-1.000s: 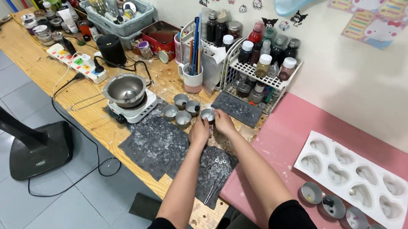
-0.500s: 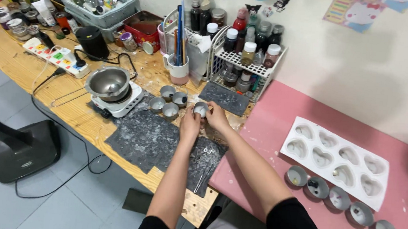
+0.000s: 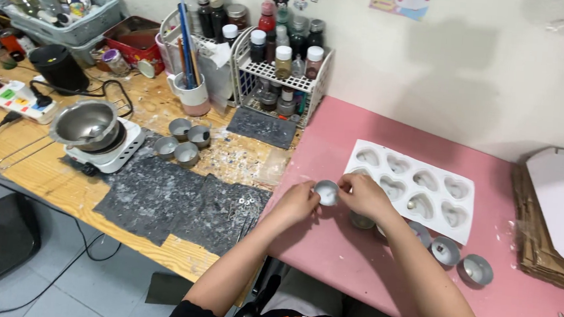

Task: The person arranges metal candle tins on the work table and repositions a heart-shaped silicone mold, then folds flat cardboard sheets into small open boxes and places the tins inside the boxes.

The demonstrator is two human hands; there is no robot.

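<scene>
Both my hands hold one small round metal cup over the pink table. My left hand pinches its left side and my right hand grips its right side. Just beyond them lies a white silicone mould with heart-shaped cavities. A row of more metal cups sits along the mould's near edge, one partly under my right wrist. Several other metal cups stand on the wooden bench to the left, beside a small hot plate with a steel pot.
Grey speckled mats cover the wooden bench. A white wire rack of bottles, a mug of brushes, a power strip and bins stand at the back. Cardboard and white sheets lie at the right edge.
My hands moved right with the metal cup, from the cluster of cups on the wooden bench to the pink table in front of the white mould. The view shifted right too.
</scene>
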